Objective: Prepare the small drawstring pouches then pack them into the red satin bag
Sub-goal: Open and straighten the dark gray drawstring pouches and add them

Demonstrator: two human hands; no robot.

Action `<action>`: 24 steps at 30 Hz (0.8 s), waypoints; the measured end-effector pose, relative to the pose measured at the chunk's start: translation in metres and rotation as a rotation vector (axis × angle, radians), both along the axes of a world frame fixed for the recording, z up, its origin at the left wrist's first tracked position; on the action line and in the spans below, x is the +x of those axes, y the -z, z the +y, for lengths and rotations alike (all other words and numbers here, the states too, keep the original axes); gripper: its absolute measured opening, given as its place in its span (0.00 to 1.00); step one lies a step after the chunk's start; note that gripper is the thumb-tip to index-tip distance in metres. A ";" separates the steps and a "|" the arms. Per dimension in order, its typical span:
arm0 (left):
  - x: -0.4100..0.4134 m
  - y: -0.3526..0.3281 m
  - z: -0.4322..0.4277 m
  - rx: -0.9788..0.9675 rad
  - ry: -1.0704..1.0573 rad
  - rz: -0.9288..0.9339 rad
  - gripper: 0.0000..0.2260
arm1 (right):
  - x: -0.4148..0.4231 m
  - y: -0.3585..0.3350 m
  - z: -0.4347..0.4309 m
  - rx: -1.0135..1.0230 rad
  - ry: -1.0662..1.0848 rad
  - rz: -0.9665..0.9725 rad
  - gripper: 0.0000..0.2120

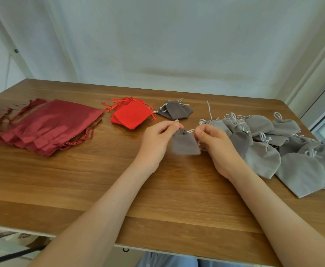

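The left hand (157, 138) and right hand (214, 144) pinch a grey pouch (184, 144) by its cords, mid-frame; the heap (300, 170) at right waits. The red satin bag (48, 124), left, looks unpacked.

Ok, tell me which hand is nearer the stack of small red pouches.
Left. The left hand is just right of the small red pouches; the right hand is farther right, beyond the held grey pouch.

Glossy satin bags (50, 124), matt velvety pouches (300, 172), smooth wood-grain table (80, 182).
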State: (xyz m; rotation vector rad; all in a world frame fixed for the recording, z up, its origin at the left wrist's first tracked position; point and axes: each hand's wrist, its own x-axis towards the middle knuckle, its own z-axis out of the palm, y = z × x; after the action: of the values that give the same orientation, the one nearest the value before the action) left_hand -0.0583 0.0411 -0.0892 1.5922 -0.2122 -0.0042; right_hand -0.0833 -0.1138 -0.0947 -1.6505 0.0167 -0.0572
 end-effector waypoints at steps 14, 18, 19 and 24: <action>-0.003 0.009 -0.005 0.573 -0.081 -0.314 0.07 | -0.002 -0.005 0.003 0.286 -0.193 -0.056 0.09; -0.004 0.005 -0.004 0.258 -0.019 -0.065 0.08 | -0.003 -0.002 0.004 0.199 -0.148 -0.086 0.08; -0.005 0.002 -0.004 0.146 0.008 0.030 0.08 | -0.003 -0.002 0.005 0.214 -0.139 -0.087 0.07; -0.006 -0.004 -0.002 -0.065 0.105 0.221 0.09 | -0.003 0.000 0.007 0.225 -0.075 -0.111 0.05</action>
State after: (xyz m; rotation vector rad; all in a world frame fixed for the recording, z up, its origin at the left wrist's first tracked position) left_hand -0.0638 0.0388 -0.0857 1.5011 -0.1212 -0.2511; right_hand -0.0865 -0.1063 -0.0950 -1.4195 -0.1198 -0.0862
